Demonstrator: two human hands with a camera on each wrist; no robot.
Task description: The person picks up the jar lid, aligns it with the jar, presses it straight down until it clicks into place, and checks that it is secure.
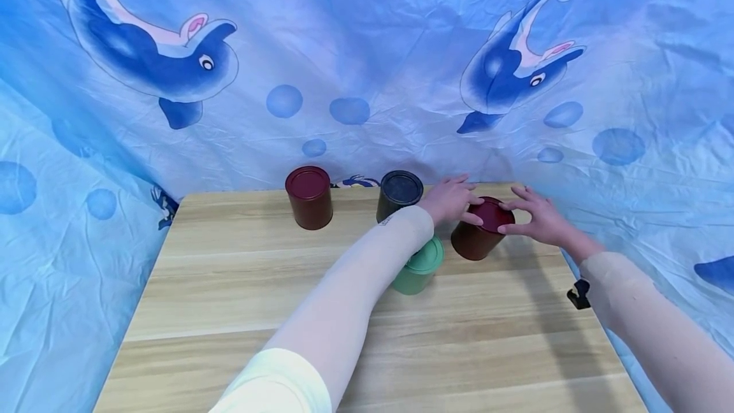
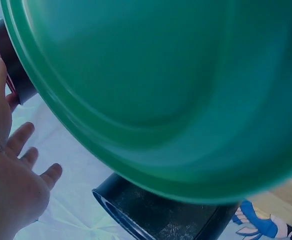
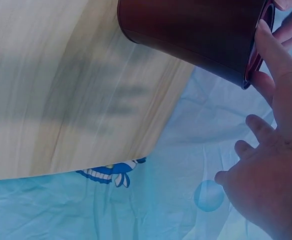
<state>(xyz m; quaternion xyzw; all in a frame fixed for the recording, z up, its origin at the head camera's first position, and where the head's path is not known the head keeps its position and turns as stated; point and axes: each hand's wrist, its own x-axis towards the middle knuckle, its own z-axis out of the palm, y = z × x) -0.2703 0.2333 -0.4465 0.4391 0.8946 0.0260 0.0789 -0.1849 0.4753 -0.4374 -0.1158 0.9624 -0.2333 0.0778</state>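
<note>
Both hands are at the top of a dark red canister (image 1: 477, 242) on the right side of the table. My left hand (image 1: 450, 199) holds the left side of its lid (image 1: 492, 214) with thumb and index finger. From the other side, my right hand (image 1: 539, 218) grips the lid's edge with thumb and index finger, its other fingers spread away, as the right wrist view shows. A green canister (image 1: 414, 279) stands beneath my left forearm, partly covered by it. Behind that forearm is a black canister (image 1: 401, 188), its lower part hidden.
Another dark red canister (image 1: 309, 199) stands at the back of the wooden table (image 1: 241, 298), left of the black one. A blue cloth (image 1: 367, 37) with printed dolphins hangs behind the table and along both sides.
</note>
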